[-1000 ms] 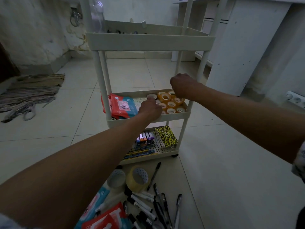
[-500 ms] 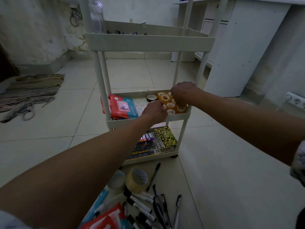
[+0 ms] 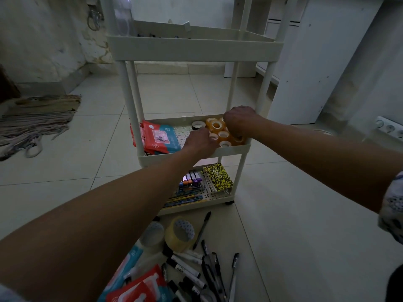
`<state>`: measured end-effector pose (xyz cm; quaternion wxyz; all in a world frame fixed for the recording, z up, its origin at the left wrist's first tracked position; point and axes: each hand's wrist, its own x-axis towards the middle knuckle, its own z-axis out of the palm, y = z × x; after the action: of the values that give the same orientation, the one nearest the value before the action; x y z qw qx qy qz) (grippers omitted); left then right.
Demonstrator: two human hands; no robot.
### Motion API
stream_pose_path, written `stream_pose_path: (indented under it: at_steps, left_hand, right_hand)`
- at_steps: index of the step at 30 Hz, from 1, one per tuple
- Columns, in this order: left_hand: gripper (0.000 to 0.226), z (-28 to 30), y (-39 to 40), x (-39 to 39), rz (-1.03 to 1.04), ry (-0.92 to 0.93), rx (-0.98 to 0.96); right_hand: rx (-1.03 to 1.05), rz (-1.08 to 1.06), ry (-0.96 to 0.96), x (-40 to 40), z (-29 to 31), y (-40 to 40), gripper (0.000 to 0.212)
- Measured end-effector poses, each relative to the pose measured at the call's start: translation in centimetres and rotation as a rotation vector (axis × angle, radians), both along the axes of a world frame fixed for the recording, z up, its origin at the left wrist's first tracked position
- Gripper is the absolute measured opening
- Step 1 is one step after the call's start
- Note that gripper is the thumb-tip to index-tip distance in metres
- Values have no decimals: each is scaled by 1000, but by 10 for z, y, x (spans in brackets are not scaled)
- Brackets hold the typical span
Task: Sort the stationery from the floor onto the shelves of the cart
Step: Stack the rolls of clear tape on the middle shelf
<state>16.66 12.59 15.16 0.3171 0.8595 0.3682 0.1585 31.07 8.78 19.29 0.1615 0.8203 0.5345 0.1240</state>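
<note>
Both hands were over the orange tape rolls [image 3: 220,134] on the cart [image 3: 194,49] middle shelf, left hand [image 3: 201,141] and right hand [image 3: 239,119] touching them, finger grip hidden, can't tell.

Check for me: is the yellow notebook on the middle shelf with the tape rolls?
No, the yellow notebook lies on the bottom shelf, below the tape rolls.
</note>
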Motion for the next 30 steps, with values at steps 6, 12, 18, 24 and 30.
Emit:
stream_pose_path:
  at_steps: [6,12,18,24,30]
  left_hand:
    - [35,3,2,-2,53,6,-10]
    - [36,3,5,1,74,7,-19]
    - [36,1,7,0,70,3,-24]
    - [34,-1,13,-1,82,-12,-79]
    - [33,-3,14,4,100,-27,-103]
  right_hand:
    - [11,-10,127,4,-5,8,29]
    - [207,-15,280,11,-5,20,32]
    - [320,-34,397,7,-23,27,56]
    - [331,-74,501,7,-21,31,56]
    - [310,-112,565,10,-17,35,57]
